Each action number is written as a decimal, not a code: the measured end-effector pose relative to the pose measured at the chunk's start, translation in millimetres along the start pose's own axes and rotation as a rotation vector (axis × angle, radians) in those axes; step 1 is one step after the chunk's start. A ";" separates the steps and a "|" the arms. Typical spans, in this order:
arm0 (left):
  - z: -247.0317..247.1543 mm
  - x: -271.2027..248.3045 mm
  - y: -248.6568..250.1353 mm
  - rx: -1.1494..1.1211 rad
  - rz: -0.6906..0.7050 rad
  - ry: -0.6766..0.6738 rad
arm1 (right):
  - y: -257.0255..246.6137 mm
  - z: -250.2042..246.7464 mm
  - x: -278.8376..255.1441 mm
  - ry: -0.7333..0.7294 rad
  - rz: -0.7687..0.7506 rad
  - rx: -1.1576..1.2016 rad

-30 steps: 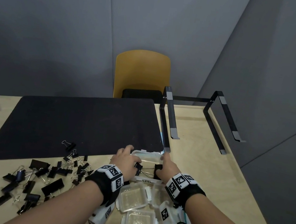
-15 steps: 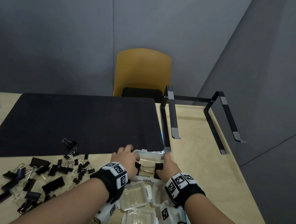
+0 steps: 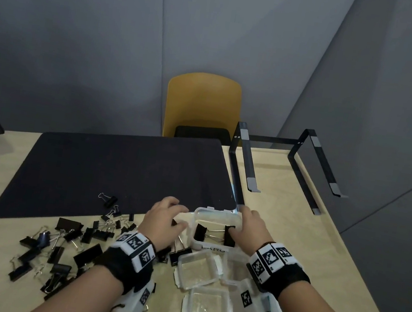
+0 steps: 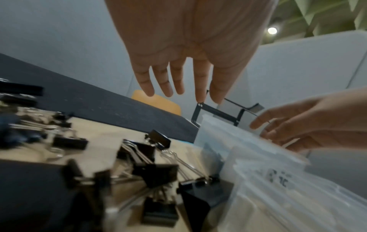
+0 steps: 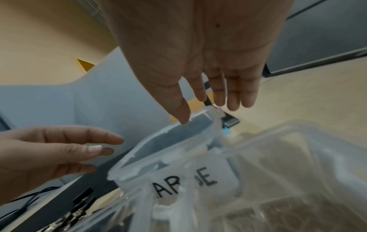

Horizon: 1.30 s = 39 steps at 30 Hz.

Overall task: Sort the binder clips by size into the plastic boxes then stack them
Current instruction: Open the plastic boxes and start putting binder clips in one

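On right-wrist view only, box label lettering legible.

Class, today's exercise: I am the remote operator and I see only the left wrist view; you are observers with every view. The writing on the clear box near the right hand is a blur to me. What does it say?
Observer: In the right wrist view the label on the open box shows A, R and E; the head view reads LARG, so probably LARGE.
Operator: Is anything inside?
Observer: The head view shows two black binder clips in it.
Operator: Any other boxes?
Observer: The head view shows at least two smaller clear boxes nearer the person, with no clips visible in them.
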State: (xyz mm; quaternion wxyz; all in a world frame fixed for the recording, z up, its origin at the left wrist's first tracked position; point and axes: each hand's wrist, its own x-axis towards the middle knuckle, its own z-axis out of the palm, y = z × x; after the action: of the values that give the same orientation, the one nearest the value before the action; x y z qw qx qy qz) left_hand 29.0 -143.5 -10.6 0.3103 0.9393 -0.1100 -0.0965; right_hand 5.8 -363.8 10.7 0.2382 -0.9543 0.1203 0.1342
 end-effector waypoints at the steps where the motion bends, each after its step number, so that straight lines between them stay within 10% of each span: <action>1: -4.9 -3.9 -5.0 -0.015 -0.019 0.023 | -3.3 -0.3 -4.7 0.037 -0.038 -0.004; 15: -31.1 -35.6 -64.2 0.102 -0.125 -0.117 | -85.7 55.8 -56.9 -0.032 -0.350 -0.302; 25: -16.3 -50.6 -62.5 0.277 -0.084 -0.381 | -112.2 80.5 -53.5 -0.117 -0.224 -0.758; 39: -31.6 -45.8 -62.5 0.173 -0.094 -0.346 | -116.3 88.3 -37.1 -0.202 -0.101 -0.511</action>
State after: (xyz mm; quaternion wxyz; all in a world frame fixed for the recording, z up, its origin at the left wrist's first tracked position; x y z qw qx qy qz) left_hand 2.3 -64.6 -18.3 0.2003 0.9359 -0.1255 -0.2610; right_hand -12.4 -214.9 -3.7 0.0071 -0.9700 0.0105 0.2426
